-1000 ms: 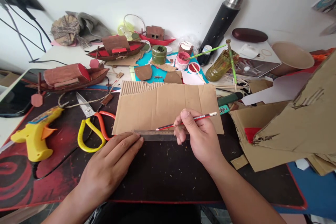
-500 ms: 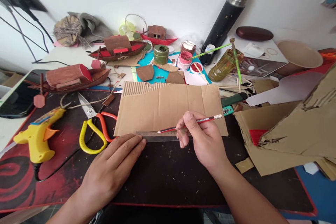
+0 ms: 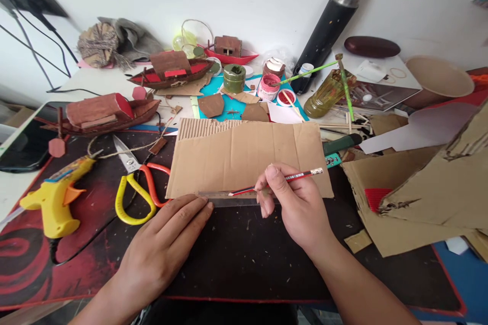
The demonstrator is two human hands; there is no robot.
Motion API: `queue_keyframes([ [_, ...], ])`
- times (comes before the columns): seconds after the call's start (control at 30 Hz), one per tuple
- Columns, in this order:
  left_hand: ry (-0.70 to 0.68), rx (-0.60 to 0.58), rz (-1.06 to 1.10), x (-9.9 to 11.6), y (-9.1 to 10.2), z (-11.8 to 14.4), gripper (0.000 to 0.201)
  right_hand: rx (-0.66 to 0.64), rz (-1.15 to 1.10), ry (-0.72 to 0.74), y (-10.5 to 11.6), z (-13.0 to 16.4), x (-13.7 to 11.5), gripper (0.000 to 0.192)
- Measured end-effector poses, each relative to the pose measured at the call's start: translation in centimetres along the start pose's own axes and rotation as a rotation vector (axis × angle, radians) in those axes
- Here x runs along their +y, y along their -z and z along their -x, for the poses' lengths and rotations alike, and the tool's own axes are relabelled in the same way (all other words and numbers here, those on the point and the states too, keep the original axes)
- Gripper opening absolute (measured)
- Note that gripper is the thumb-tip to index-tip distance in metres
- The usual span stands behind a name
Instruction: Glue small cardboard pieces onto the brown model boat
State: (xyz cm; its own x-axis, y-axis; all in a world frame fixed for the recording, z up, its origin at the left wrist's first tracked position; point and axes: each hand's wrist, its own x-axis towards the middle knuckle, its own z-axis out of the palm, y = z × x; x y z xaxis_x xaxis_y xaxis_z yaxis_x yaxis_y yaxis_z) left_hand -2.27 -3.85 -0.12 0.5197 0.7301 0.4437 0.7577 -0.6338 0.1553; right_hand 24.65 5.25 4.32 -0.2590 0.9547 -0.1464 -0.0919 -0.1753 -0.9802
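Observation:
My left hand (image 3: 168, 241) lies flat, its fingers stretched out and its fingertips pressing on the left end of a clear ruler (image 3: 232, 202). The ruler lies along the near edge of a brown cardboard piece (image 3: 244, 157), overlapping it. In my right hand (image 3: 293, 200) is a red-and-black pencil (image 3: 244, 190), pinched between thumb and fingers. Its tip points left and down, close over the ruler's upper edge; I cannot tell whether it touches. The cardboard's far left corner is peeled to bare ridges.
Scissors (image 3: 139, 190) and a yellow glue gun (image 3: 61, 198) lie to the left. Model boats (image 3: 110, 114), paint jars (image 3: 234, 78) and a black flask (image 3: 324, 35) stand behind. Larger cardboard pieces (image 3: 427, 188) lean at the right. A dark mat (image 3: 244, 264) covers the near table.
Both hands, the ruler and the cardboard stay almost where they were. The pencil tip has barely shifted. The view has moved slightly.

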Motion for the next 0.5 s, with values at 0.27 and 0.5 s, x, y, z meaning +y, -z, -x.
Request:
queue_keyframes([
  [0.27, 0.008, -0.005, 0.012, 0.04, -0.03, -0.07, 0.041, -0.007, -0.007, 0.006, 0.02, -0.01, 0.03, 0.06],
  [0.5, 0.007, -0.001, 0.001, -0.02, -0.04, -0.29, 0.039, 0.009, -0.041, 0.025, 0.03, -0.24, 0.29, 0.058],
])
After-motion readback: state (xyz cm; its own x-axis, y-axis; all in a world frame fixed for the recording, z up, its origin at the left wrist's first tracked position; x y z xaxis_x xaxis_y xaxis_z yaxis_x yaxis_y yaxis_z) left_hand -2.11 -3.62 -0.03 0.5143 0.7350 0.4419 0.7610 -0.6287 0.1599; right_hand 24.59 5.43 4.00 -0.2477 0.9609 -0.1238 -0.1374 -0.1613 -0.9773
